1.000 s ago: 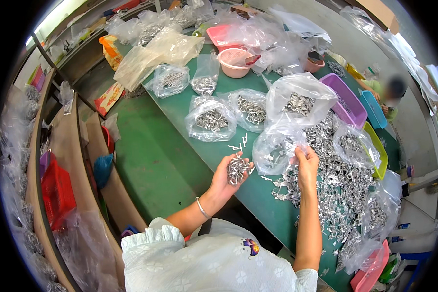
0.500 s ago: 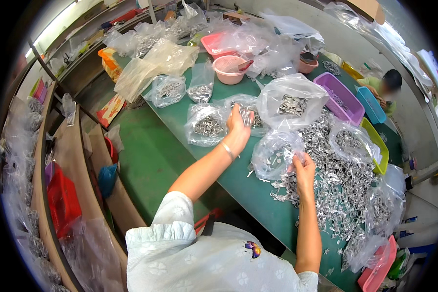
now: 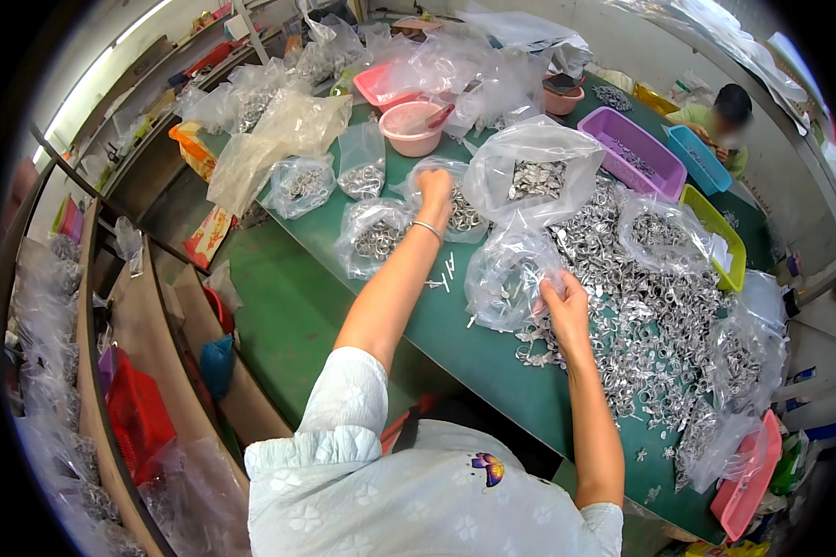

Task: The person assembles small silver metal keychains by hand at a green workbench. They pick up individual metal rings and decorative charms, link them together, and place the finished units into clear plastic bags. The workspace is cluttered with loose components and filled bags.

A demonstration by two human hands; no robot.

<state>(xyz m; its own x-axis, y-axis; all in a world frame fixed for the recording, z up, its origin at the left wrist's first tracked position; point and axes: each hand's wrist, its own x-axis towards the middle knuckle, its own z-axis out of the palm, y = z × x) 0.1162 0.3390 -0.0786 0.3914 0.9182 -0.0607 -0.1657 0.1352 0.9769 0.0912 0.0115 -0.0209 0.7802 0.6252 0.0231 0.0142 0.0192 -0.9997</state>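
L hand [image 3: 435, 195] was bent over a clear bag [image 3: 457, 170] of metal rings [image 3: 463, 218]; couldn't tell if the fingers held any, b/c its back hid the palm. R hand [image 3: 564, 302] had thumb & fingers closed on the edge of a 2nd clear bag, the nearer one [image 3: 483, 283], w/ a few pale bits inside.

Main risk, prob.: a piece landing in the wrong bag or on the table, b/c the bags sat so close tog. The nearer one could also tip or slide if R hand tugged, being soft & right beside the loose metal pile [image 3: 632, 306], so stuff might mix. L forearm crossed the edge of the left-hand bag [image 3: 348, 239] & might've snagged it.

Containers: left-hand bag had rings; the big open bag [image 3: 492, 165], just behind the nearer one, had small metal pcs; purple basket [image 3: 648, 147] had a thin layer of metal pcs; yellow-green tray [image 3: 736, 265] had sth white, rest unclear; pink bowl [image 3: 411, 144] had a red thing at its rim, contents hard to make out
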